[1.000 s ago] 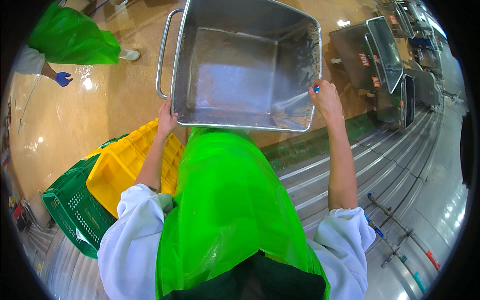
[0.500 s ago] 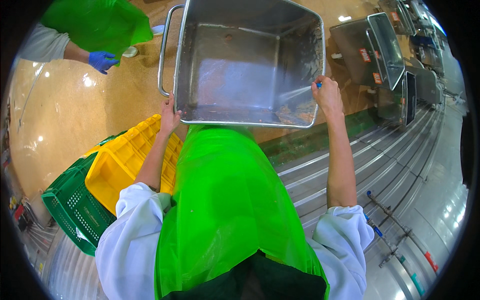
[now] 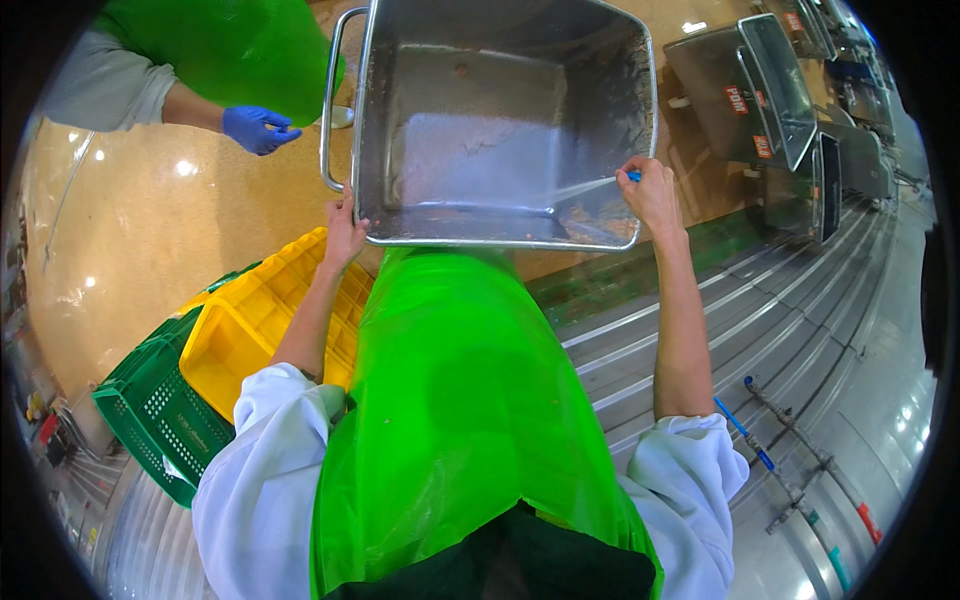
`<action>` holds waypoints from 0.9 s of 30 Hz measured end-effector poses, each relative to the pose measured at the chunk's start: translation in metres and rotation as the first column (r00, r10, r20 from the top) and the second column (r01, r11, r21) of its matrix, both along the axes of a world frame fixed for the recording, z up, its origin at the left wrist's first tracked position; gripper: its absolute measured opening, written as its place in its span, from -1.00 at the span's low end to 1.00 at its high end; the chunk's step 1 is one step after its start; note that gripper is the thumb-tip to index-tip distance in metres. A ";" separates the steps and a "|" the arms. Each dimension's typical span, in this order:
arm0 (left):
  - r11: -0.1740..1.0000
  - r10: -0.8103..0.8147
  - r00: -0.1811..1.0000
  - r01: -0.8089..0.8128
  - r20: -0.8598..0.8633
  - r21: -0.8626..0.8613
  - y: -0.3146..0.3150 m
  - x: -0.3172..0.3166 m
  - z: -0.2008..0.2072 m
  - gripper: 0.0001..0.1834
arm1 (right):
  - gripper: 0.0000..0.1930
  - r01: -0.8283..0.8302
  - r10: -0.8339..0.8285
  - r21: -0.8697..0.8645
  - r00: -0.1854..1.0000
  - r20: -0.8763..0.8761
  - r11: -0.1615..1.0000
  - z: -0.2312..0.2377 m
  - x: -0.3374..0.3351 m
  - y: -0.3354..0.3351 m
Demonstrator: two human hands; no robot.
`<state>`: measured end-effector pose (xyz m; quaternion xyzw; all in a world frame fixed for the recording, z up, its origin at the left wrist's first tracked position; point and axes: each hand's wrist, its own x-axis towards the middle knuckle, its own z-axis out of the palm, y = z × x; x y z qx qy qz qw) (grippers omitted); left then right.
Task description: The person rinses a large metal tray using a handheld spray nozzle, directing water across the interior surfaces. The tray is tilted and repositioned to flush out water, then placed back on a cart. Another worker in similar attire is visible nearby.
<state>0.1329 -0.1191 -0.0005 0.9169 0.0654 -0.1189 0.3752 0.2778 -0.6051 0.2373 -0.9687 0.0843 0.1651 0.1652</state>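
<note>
The tub [image 3: 500, 120] sits upper centre; my left hand [image 3: 343, 228] grips its near-left corner, my right hand [image 3: 650, 192] pinches a nozzle [image 3: 633, 176] spraying inward.

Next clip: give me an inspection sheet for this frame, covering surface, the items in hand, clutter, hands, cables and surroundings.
Surface: tan glossy floor, wet-looking with light glare; grey ribbed metal flooring on the right.
Items in hand: large steel tub, tilted toward the person, bits of residue on its inner walls; a thin water jet crosses its bottom.
Clutter: yellow crate stacked on a green crate at lower left.
Hands: left hand grips the tub's near left corner; right hand at the right rim holds a small blue nozzle.
Cables: nothing seen; pipes with coloured fittings lie lower right.
Surroundings: co-worker's blue-gloved hand upper left; steel machines upper right.
</note>
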 end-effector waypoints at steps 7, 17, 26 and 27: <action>0.999 0.038 0.998 -0.039 -0.053 -0.013 -0.002 -0.003 -0.007 0.02 | -0.77 -0.025 0.029 0.181 0.999 -0.016 0.983 -0.011 -0.006 0.005; 0.999 0.044 0.996 -0.044 -0.075 0.003 -0.013 0.001 0.011 0.14 | -0.76 -0.023 -0.016 0.354 0.994 0.106 0.935 -0.007 -0.019 0.000; 1.000 0.020 0.994 -0.022 -0.106 -0.018 -0.009 0.001 0.001 0.19 | -0.75 -0.019 -0.030 0.467 0.995 0.095 0.884 0.009 -0.036 -0.013; 1.000 -0.010 0.999 0.010 -0.031 -0.010 -0.008 0.001 0.000 0.20 | -0.75 -0.011 -0.035 0.459 0.995 0.090 0.889 0.010 -0.037 -0.012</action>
